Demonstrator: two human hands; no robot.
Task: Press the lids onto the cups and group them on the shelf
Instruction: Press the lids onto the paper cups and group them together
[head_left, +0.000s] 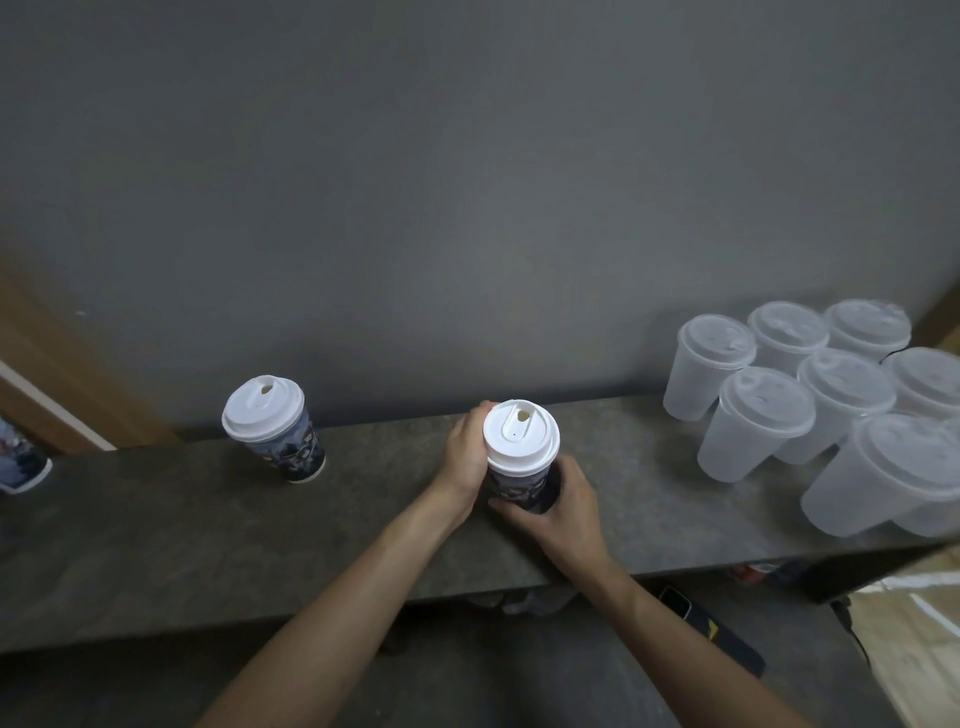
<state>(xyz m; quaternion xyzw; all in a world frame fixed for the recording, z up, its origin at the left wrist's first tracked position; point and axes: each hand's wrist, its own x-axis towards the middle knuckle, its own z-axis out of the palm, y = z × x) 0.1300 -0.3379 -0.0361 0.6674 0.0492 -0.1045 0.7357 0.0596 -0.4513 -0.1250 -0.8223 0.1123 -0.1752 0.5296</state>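
A dark printed paper cup (522, 488) with a white lid (521, 434) stands upright at the middle of the grey stone shelf (156, 545). My left hand (465, 457) wraps its left side just under the lid rim. My right hand (558, 501) grips the cup's lower body from the front right. A second dark printed cup (291, 452) with a white lid (262, 408) stands alone to the left, apart from both hands. At the right end, several translucent plastic cups (753, 423) with clear lids on stand grouped together.
A grey wall rises directly behind the shelf. At the far left edge lies part of another printed cup (23, 462), with a wooden panel behind it. Below the shelf's front edge is a floor with a dark phone-like object (711, 631) and cardboard at the right.
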